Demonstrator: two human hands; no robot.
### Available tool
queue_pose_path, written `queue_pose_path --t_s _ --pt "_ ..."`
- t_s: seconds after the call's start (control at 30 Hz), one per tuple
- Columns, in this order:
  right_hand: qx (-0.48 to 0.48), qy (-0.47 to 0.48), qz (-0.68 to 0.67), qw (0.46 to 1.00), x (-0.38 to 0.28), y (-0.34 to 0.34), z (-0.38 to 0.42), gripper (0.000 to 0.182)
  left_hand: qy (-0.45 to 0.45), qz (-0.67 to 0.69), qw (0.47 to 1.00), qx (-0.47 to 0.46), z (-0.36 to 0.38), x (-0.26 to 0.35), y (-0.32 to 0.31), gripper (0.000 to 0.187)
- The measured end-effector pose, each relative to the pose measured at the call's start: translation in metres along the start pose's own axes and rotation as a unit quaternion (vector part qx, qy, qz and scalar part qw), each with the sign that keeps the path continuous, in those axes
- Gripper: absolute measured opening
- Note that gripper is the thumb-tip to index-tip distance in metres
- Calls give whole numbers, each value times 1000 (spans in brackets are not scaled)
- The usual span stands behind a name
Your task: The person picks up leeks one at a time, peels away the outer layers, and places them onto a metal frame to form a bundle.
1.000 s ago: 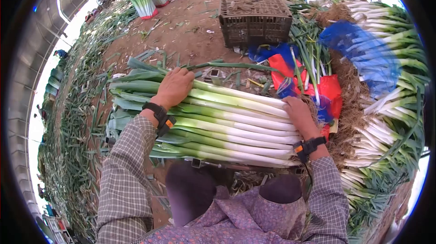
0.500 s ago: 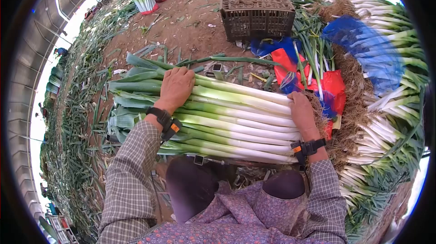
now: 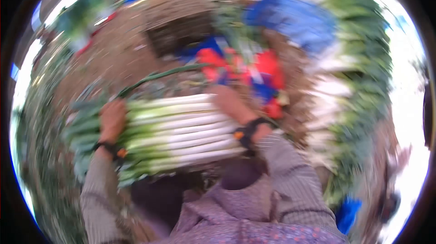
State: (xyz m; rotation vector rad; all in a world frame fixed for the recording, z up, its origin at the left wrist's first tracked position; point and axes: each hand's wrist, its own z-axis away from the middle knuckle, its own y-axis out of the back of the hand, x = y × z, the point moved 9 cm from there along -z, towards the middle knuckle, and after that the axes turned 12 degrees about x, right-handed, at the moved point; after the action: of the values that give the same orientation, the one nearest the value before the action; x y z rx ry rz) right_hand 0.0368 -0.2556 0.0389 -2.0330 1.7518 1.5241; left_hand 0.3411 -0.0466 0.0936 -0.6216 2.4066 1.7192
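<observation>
A flat row of leeks point(image 3: 181, 130) lies crosswise in front of my knees, green leaves to the left and white stems to the right. My left hand point(image 3: 112, 116) rests on the green part near the upper edge of the row. At the upper right end, by the root ends, my right hand point(image 3: 227, 101) touches the white stems. Motion smears the fingers of both hands, so I cannot see how far they are closed. One long green leaf point(image 3: 159, 75) sticks out above the row.
A dark crate point(image 3: 179, 30) stands beyond the leeks. Red and blue wrapping point(image 3: 270, 73) lies near the right end. More leeks point(image 3: 327, 92) are heaped along the right, partly under blue netting point(image 3: 295, 21). Bundled leeks point(image 3: 84, 17) stand at the upper left.
The view has swung right, so the scene sits further left and is blurred. Both hands stay at the leeks, and my left hand appears nearer the leafy end.
</observation>
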Motion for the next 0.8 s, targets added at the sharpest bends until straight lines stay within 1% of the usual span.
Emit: queue_pose_path --t_s 0.03,0.07,0.1,0.13,0.17,0.2,0.23,0.27,0.3,0.33,0.37,0.43,0.5,0.53,0.57,0.6,0.67,0.7,0.73,0.8 --pt "-9 -77 -16 997 -12 30 1 33 -48 9 995 90 8 -3 0 19" --pt "45 -78 -19 996 -25 60 9 32 -65 -7 990 128 14 -9 -5 23" --pt "89 -86 -34 992 -39 98 24 30 -72 -20 995 68 17 -20 -25 21" --pt "132 -87 -53 986 -47 133 46 27 -78 -43 995 35 17 -23 -29 20" --pt "160 -151 -60 974 -32 164 80 25 -75 -23 997 16 16 -34 -42 20" --pt "185 -206 -77 958 -18 189 116 22 -67 -19 997 21 16 -34 -40 22" --pt "209 -258 -102 938 -5 211 155 21 -55 -23 997 47 21 -48 -48 25" --pt "231 -356 -96 900 24 229 208 21 -8 0 1000 22 23 -57 -52 26" --pt "248 -450 -94 853 56 243 269 21 -55 5 994 97 23 -51 -39 29" --pt "285 -497 -90 815 81 259 325 21 62 81 993 -56 16 -62 -46 34" --pt "318 -543 -86 773 108 270 381 21 60 83 994 -45 13 -64 -44 35" --pt "351 -611 -39 708 164 282 484 22 60 77 995 -36 17 -77 -50 36" --pt "353 -655 -7 668 190 294 523 21 65 60 995 -39 20 -96 -61 36" --pt "353 -675 9 648 205 297 539 21 19 15 996 -80 24 -95 -63 38" --pt "353 -660 42 662 234 299 556 23 -26 -31 992 -120 28 -95 -63 41" --pt "332 -650 94 677 249 305 553 23 -72 -76 982 -159 33 -95 -64 45" --pt "286 -627 200 696 288 317 536 25 -91 -81 984 -133 32 -95 -58 45" --pt "262 -565 273 733 318 320 530 28 36 51 985 -159 23 -81 -38 47" --pt "233 -498 340 763 348 318 524 32 79 76 980 -166 8 -45 -11 48" --pt "255 -561 288 733 345 333 479 37 167 124 962 -178 -10 -2 13 49"
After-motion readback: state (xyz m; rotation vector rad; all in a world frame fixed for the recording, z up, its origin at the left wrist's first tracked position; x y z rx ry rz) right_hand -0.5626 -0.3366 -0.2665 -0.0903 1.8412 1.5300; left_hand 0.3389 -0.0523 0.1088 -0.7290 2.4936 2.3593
